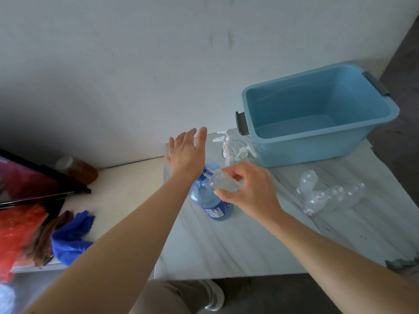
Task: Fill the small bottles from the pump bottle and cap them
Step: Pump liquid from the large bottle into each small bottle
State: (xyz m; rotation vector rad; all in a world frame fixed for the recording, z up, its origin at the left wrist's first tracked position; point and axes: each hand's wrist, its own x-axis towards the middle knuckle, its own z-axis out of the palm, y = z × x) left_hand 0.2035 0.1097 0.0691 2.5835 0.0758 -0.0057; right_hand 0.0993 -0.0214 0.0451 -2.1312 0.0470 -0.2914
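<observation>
Resting atop the pump bottle [209,201], the left hand [184,155] has fingers spread; the right hand [252,189] pinches a small bottle [223,183] at its spout. Empty bottles [328,194] lie right of it on the counter [226,245].

Open marble tabletop [238,241] along the near edge, blue tub [306,148] filling the far right corner, white pump caps [228,146] just left of it, empty small bottles [328,197] clustered right, pump bottle [207,199] standing centre-left
</observation>
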